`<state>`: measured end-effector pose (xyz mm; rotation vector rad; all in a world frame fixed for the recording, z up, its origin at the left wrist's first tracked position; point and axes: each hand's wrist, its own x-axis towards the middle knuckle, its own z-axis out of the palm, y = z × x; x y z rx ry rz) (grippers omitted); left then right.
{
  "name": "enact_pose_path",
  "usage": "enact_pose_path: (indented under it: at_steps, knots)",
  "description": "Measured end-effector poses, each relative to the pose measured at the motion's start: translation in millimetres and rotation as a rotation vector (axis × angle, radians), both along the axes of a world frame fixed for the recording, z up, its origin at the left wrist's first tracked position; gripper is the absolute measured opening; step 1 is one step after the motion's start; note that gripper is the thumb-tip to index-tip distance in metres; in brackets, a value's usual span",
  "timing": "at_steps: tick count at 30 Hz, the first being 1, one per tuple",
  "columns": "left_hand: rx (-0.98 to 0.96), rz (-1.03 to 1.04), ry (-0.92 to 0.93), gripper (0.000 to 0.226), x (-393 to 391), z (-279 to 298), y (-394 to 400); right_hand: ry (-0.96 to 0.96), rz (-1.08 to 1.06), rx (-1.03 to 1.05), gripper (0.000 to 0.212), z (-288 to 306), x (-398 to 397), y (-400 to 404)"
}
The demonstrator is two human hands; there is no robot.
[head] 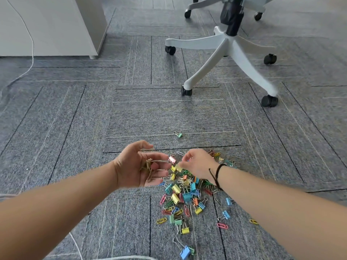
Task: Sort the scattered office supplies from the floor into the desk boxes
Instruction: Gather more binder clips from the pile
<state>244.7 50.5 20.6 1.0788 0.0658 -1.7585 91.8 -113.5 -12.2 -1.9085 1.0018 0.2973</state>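
A blue binder clip (185, 252) lies nearest me. Beyond, the clip pile (185, 196) covers the carpet (75, 128). My left hand (139, 165) cups gathered clips; my right hand (197, 165) pinches a yellow clip (178, 168). Farther off, a green clip (179, 135), then the chair base (225, 45).

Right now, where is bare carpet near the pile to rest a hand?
Bare carpet lies between the lone green binder clip and the chair base, and left of the left hand. It is crowded under the right hand, where the clip pile spreads toward the person.
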Motion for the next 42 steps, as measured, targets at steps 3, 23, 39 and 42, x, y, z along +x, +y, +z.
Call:
enact_pose_path:
  at_steps: [3,23,39,42]
  knots:
    - [0.012,-0.01,0.004,0.056,3,1,2,0.107,0.162,-0.229,0.032,-2,13,12]
    - [0.039,0.093,-0.116,0.058,7,-7,-2,-0.286,-0.524,1.072,0.026,23,-26,-24]
    - [0.255,-0.436,-1.447,0.03,-30,-59,-57,-0.119,-0.538,0.721,0.033,8,-66,-47]
    - [0.316,-0.472,-1.546,0.033,-33,-64,-64,-0.114,-0.48,0.626,0.025,6,-68,-45]
